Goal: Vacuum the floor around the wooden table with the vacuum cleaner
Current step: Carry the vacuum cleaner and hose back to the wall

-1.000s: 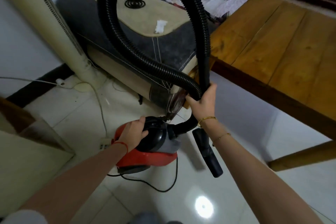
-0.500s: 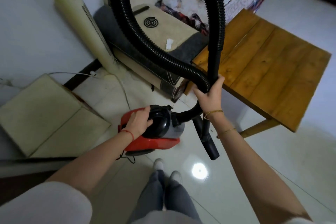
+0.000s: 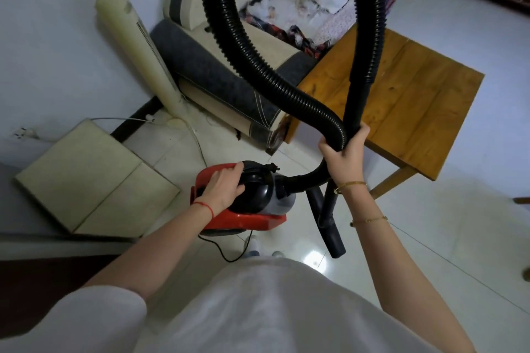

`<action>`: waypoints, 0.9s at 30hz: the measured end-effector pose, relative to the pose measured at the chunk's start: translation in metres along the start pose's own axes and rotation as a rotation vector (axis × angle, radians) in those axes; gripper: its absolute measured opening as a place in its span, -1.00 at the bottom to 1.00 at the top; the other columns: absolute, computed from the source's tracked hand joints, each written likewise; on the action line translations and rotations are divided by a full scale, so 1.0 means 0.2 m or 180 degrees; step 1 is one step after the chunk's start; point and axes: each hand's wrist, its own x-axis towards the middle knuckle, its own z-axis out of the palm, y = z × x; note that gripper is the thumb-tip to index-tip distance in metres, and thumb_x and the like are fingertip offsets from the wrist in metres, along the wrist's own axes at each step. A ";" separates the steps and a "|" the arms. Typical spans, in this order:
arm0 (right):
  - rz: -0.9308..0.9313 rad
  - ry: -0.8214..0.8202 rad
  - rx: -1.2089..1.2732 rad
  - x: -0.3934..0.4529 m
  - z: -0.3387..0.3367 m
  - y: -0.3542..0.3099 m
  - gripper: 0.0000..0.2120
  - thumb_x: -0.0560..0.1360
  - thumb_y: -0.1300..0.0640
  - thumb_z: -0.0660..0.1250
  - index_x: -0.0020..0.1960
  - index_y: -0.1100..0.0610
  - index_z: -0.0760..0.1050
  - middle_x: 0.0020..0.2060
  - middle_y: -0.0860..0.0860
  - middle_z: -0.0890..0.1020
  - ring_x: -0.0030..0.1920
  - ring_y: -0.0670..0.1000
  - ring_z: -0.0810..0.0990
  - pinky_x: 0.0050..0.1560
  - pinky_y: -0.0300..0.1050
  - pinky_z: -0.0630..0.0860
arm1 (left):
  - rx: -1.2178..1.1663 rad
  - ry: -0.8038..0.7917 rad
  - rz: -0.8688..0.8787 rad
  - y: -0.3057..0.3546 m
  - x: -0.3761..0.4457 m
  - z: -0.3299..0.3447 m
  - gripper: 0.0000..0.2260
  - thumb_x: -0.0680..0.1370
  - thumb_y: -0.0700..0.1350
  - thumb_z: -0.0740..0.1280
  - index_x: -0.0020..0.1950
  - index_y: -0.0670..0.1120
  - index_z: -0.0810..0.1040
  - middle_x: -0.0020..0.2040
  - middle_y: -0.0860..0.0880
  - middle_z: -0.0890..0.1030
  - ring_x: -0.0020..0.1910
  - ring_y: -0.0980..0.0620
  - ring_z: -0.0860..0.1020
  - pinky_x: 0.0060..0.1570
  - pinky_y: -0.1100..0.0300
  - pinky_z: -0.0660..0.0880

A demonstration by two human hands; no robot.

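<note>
A small red and black vacuum cleaner (image 3: 258, 209) hangs a little above the white tiled floor in front of my feet. My left hand (image 3: 225, 190) grips the top of its black housing. Its ribbed black hose (image 3: 229, 37) loops up past the top of the frame and comes back down. My right hand (image 3: 344, 156) grips the hose and the rigid black wand together. The wand's nozzle (image 3: 334, 241) points down near the floor. The wooden table (image 3: 415, 100) stands just right of the hose.
A sofa (image 3: 218, 77) with a grey armrest and piled cloths stands behind the vacuum. A cream tower fan (image 3: 143, 54) leans by the wall. A beige cabinet top (image 3: 91, 178) is at left. A black cord (image 3: 220, 252) trails under the vacuum. Open floor lies right.
I have stood up and my view has risen, so the vacuum, table and sofa look smaller and lower. Both hands keep the same grips. The vacuum has come up with my left hand.
</note>
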 end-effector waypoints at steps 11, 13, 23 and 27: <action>-0.0069 0.0046 0.0039 -0.07 -0.14 0.05 -0.38 0.39 0.30 0.40 0.30 0.10 0.13 0.05 0.19 0.45 0.03 0.10 0.55 0.00 -0.13 0.56 | -0.0007 -0.0061 -0.0016 0.10 -0.09 0.03 -0.74 0.54 -0.16 0.28 0.21 -0.12 0.34 -0.06 -0.10 0.58 -0.07 -0.11 0.56 -0.04 0.04 0.48; -0.0096 -0.0010 0.0027 -0.06 -0.15 0.05 -0.40 0.40 0.30 0.40 0.27 0.06 0.13 0.04 0.20 0.45 0.03 0.09 0.55 0.00 -0.12 0.56 | -0.0046 -0.0026 -0.0067 0.12 -0.11 0.04 -0.74 0.55 -0.16 0.28 0.21 -0.12 0.34 -0.06 -0.09 0.58 -0.08 -0.10 0.57 -0.04 0.05 0.49; -0.0351 -0.0671 0.0033 -0.06 -0.03 0.01 -0.38 0.35 0.19 0.41 0.24 0.01 0.11 0.08 0.22 0.45 0.08 0.11 0.54 0.12 0.06 0.56 | -0.0242 0.0318 -0.0705 0.10 -0.37 0.08 -0.68 0.55 -0.15 0.30 0.27 -0.12 0.34 0.01 -0.09 0.60 -0.03 -0.07 0.59 0.04 0.04 0.52; -0.0474 -0.1024 0.0028 -0.11 0.10 -0.03 -0.38 0.35 0.23 0.42 0.24 0.01 0.13 0.07 0.22 0.45 0.06 0.13 0.54 0.11 0.10 0.55 | -0.0335 0.0394 -0.1149 0.05 -0.54 0.11 -0.66 0.55 -0.15 0.30 0.29 -0.13 0.34 0.06 -0.12 0.60 0.04 -0.12 0.58 0.08 0.00 0.50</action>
